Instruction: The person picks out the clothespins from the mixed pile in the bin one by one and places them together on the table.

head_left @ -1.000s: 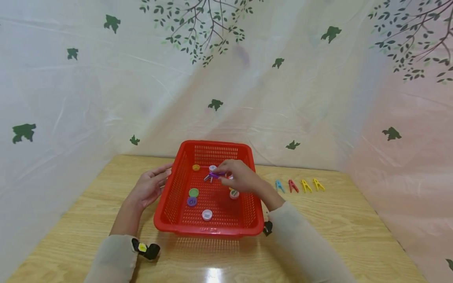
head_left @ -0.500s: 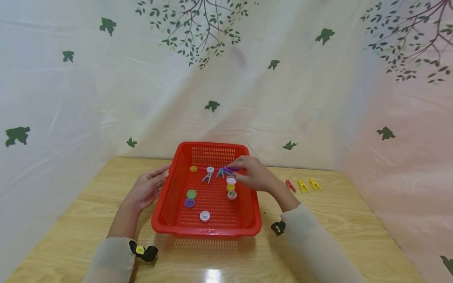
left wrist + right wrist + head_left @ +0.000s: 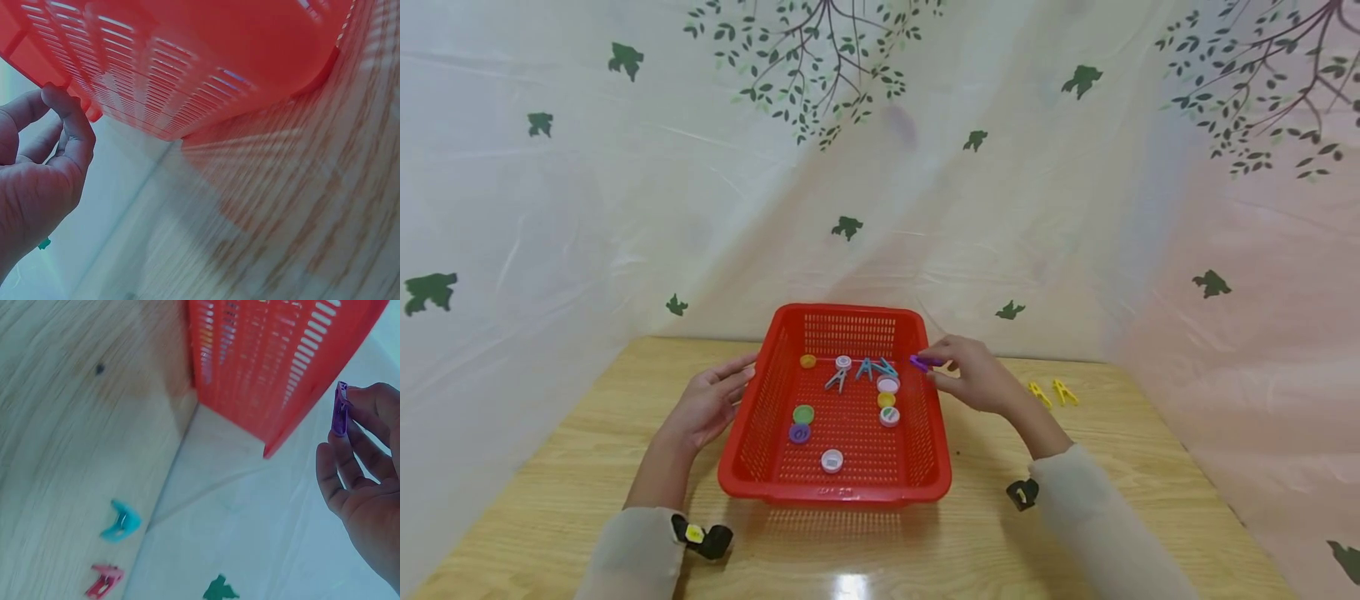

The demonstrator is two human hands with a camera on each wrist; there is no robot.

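At the right rim of the red basket (image 3: 835, 490), my right hand (image 3: 973, 373) pinches a purple clothespin (image 3: 925, 362) between thumb and fingertips. The right wrist view shows this purple clothespin (image 3: 340, 409) just outside the basket wall. My left hand (image 3: 713, 402) holds the basket's left rim; bent fingers (image 3: 74, 122) touch that rim in the left wrist view. On the basket floor lie a grey clothespin (image 3: 837, 381), a teal clothespin (image 3: 865, 368) and another teal clothespin (image 3: 887, 368) beside it.
Several bottle caps lie in the basket, among them a green cap (image 3: 803, 414) and a yellow cap (image 3: 886, 401). Yellow clothespins (image 3: 1064, 392) lie on the wooden table. A blue clothespin (image 3: 122, 522) and a red clothespin (image 3: 104, 581) also lie there.
My right hand has moved right with the purple clothespin, from over the basket's middle to its right rim, uncovering teal clothespins and caps. My left hand stays at the basket.
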